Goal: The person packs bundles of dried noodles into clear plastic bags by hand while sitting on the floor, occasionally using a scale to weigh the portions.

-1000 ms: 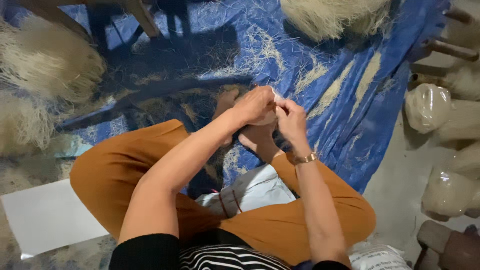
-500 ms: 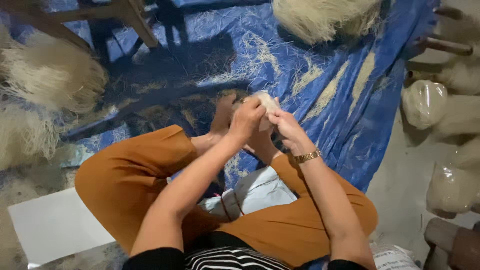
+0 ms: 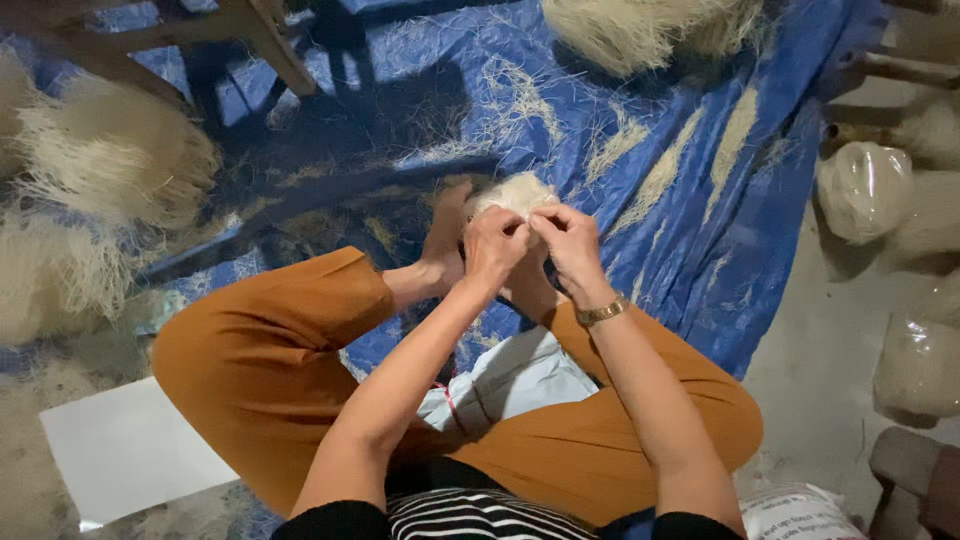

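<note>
I sit cross-legged in orange trousers on a blue tarp [image 3: 700,250]. Both hands are raised in front of my knees around a small pale bundle of thin dried noodle strands [image 3: 515,190]. My left hand [image 3: 492,248] grips the bundle's near side with curled fingers. My right hand [image 3: 570,240], with a gold watch on its wrist, pinches the bundle from the right. The fingertips of both hands meet on it, and the bundle's lower part is hidden behind them.
Large heaps of pale noodle strands lie at left [image 3: 110,160] and top right [image 3: 640,25]. Wooden stool legs [image 3: 270,40] stand at the top. Filled clear bags [image 3: 865,190] sit at right on concrete. A white sheet [image 3: 120,450] lies at lower left; a white bag [image 3: 510,375] rests in my lap.
Both hands have stayed together on the bundle and shifted slightly left and up in the view, turning the bundle between the fingers.
</note>
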